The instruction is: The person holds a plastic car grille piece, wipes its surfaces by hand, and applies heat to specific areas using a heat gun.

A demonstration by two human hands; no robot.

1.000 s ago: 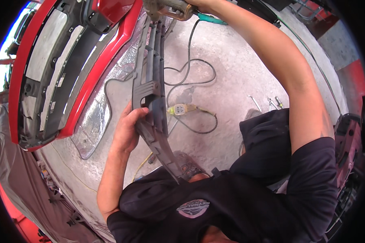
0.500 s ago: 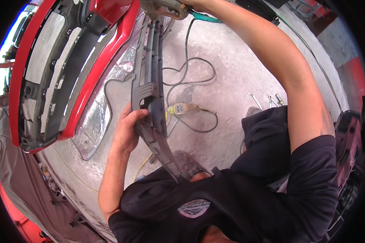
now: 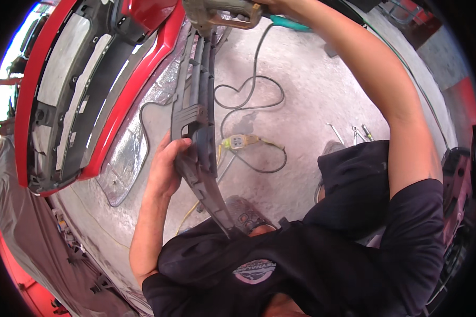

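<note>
My left hand (image 3: pixel 165 168) grips the side of a long dark grey plastic trim piece (image 3: pixel 198 127), holding it upright between my knees. At the top edge of the view my right hand (image 3: pixel 272 5) is closed around the handle of a worn tan power tool (image 3: pixel 217 13). The tool's nose points down onto the upper end of the trim piece. My right arm stretches across the upper right of the picture.
A red car bumper (image 3: pixel 90 90) with dark inner framing stands at the left. A silvery mat (image 3: pixel 122 158) lies on the concrete floor. A yellow plug block (image 3: pixel 239 141) with black cables lies beyond my knee. Small hand tools (image 3: pixel 354 133) lie at the right.
The trim piece and my left hand have shifted very slightly. The power tool stays at the piece's upper end.
</note>
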